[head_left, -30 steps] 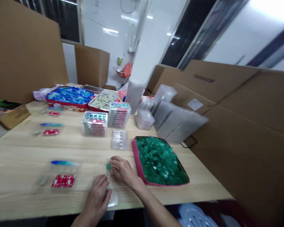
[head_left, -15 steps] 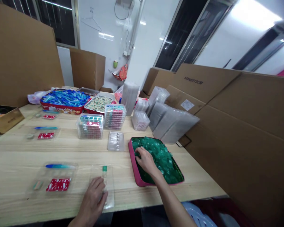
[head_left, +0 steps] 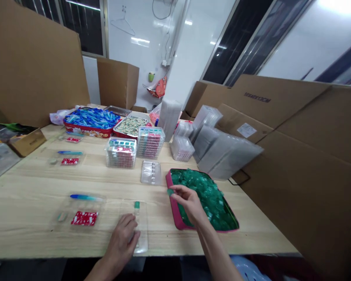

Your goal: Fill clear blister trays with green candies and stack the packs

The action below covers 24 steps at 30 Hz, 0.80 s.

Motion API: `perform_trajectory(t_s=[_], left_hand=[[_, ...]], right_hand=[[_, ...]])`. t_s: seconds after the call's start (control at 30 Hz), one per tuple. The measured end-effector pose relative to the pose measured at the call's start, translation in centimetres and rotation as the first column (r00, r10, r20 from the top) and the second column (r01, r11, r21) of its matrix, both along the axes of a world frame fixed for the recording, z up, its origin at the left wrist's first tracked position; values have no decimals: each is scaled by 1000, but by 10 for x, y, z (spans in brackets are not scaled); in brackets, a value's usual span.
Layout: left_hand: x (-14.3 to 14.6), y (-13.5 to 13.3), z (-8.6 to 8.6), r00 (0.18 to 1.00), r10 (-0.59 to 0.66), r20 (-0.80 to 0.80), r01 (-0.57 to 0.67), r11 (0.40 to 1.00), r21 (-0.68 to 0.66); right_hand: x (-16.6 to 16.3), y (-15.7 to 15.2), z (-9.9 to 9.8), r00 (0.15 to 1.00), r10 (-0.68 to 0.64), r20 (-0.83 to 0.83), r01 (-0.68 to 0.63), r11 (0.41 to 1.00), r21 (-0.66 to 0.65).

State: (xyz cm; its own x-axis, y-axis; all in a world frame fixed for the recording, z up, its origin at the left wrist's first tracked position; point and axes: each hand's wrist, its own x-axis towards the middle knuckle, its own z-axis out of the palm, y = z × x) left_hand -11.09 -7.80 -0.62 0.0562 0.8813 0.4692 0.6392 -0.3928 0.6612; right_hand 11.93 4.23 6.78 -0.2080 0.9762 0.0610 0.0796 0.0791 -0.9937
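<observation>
My right hand (head_left: pixel 187 201) pinches a small green translucent piece (head_left: pixel 170 192) between thumb and fingertips, over the left rim of a pink tin (head_left: pixel 173 210). Many similar green pieces (head_left: pixel 203 195) are heaped in that tin. My left hand (head_left: pixel 125 234) lies with fingers stretched over a clear plastic tray (head_left: pixel 143 230), holding nothing, its thumb apart. One green piece (head_left: pixel 137 205) sits in the tray's top compartment; the hand hides part of the tray. To the left lies another clear tray with a blue pen (head_left: pixel 83 197), a red patterned packet (head_left: pixel 84 218) and a small pale block (head_left: pixel 62 217).
Behind stand stacks of filled clear trays (head_left: pixel 121 154), an empty clear tray (head_left: pixel 151 173), a red tin of blue pens (head_left: pixel 90 130) and a tin of small pale pieces (head_left: pixel 131 125). Stacked clear plastic trays (head_left: pixel 222 150) lean by a large cardboard box (head_left: pixel 304 164) on the right.
My right hand has risen out of the heap to the tin's left rim, now with a green piece in its fingertips. My left hand stays on the tray. The view has shifted slightly.
</observation>
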Motion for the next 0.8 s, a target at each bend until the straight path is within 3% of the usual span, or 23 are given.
perform_trajectory(t_s=[0.13,0.27,0.4,0.6,0.8], left_hand=[[1,6,29,976,109,189,-74,981,-182],[4,12,47,899,145,413,6,939,-343],[6,10,42,776,216,592,101,885,-454],[7,10,37,571,319,756,190,845,-500],[7,11,35,575,366,731,110,851,-513]], right_hand=[[-38,-21,-13,961,92,-259,-144,971,-190],[-67,-38,-27,954,136,-266,-200,952,-233],[-77,-50,-34,964,149,-221,-194,960,-201],[-81,-58,-41,961,192,-200,-235,947,-219],[-86,-58,-40,960,235,-152,-259,952,-164]])
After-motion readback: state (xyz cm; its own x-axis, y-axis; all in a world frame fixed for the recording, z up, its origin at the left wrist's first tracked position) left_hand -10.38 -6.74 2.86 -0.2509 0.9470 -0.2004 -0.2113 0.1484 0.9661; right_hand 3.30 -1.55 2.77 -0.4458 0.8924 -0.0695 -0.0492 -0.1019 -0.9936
